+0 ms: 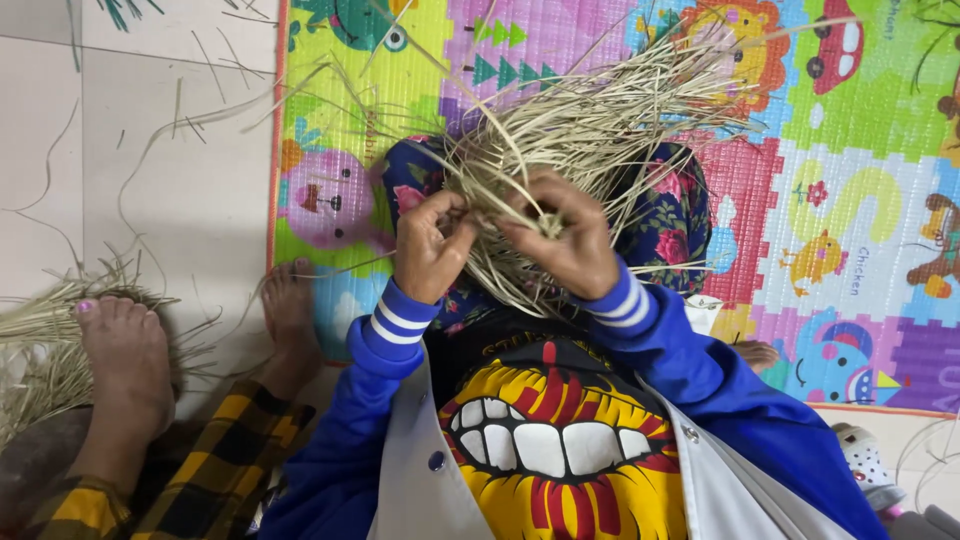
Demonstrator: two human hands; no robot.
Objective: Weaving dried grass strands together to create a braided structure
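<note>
Dry matt straw strips [590,120] (fibrous)

**What the person wears**

The person wears a blue jacket [340,450] with grey front panels and round snap buttons [436,461] at the lower middle of the frame. Each cuff [395,322] is blue with two white stripes. Under the jacket is a black shirt [545,440] with a big printed mouth: white teeth, red and yellow rays around. The trousers [670,215], near the middle, are dark blue with pink flowers.
</note>
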